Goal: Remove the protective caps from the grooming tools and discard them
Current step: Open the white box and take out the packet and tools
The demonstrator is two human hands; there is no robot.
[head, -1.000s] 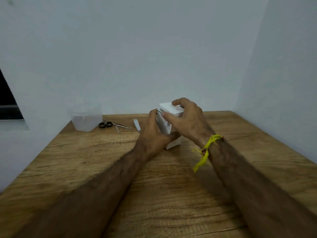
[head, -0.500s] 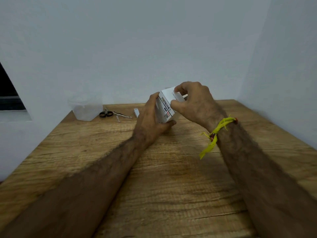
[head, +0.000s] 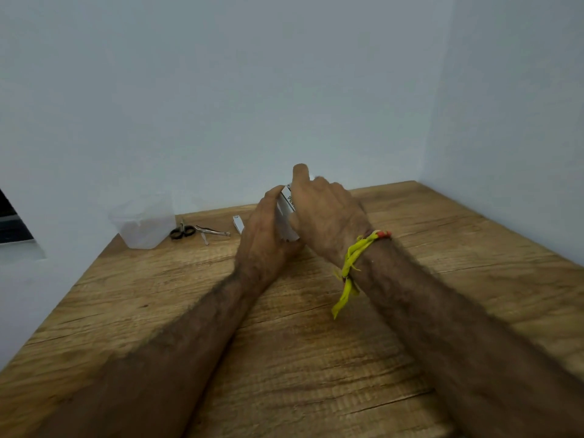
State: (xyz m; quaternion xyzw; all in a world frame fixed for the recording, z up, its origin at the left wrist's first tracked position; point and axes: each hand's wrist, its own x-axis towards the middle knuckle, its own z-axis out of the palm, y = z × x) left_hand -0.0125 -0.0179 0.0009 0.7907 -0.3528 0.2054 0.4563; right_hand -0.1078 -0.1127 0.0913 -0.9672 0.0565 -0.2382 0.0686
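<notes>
A small white box (head: 287,210) with dark print is held tilted above the wooden table (head: 284,343). My left hand (head: 264,235) grips it from the left and below. From the right, my right hand (head: 322,210) wraps over its top, with one finger raised above the box, hiding most of it. Behind my left hand, on the table, lie small black-handled scissors (head: 182,231), metal tweezers or nippers (head: 212,231) and a white nail clipper (head: 238,223). No caps are visible on them from here.
A translucent plastic tub (head: 142,223) stands at the back left corner of the table, against the white wall. A yellow thread band (head: 352,263) hangs from my right wrist. Walls close the table at the back and right.
The box went from resting on the table to being lifted and tilted between both hands. My right hand has shifted over its top, covering more of it.
</notes>
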